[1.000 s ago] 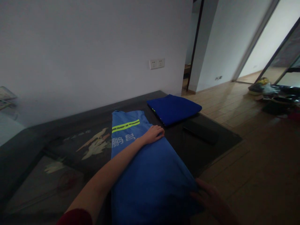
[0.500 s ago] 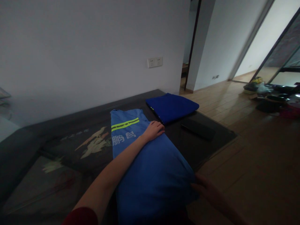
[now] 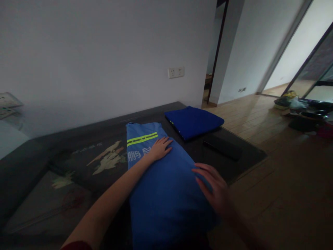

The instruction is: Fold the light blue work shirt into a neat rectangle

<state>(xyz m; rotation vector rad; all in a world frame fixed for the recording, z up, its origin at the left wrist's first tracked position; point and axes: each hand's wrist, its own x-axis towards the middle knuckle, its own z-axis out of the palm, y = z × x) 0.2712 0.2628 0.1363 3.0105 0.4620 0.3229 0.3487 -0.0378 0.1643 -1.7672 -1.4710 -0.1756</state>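
Note:
A light blue garment [image 3: 166,201] with a yellow-green reflective stripe and white lettering lies folded lengthwise on the dark tabletop [image 3: 104,187], its near end reaching the bottom of the view. My left hand [image 3: 160,148] rests flat on it just below the stripe, fingers spread, covering part of the lettering. At the garment's right edge is my right hand [image 3: 212,184], its fingers apart and curved over the cloth. Beyond the garment, a darker blue folded cloth [image 3: 195,119] sits near the table's far right side.
A black flat oblong object [image 3: 222,147] lies on the table right of the garment. A wall with a double socket [image 3: 176,72] runs along the back. Wooden floor [image 3: 286,166] spreads to the right, with bags and clutter [image 3: 304,107] farther off.
My right hand has moved up along the garment's right edge from its lower corner, its fingers now over the cloth. My left hand has slid slightly left, away from the right edge.

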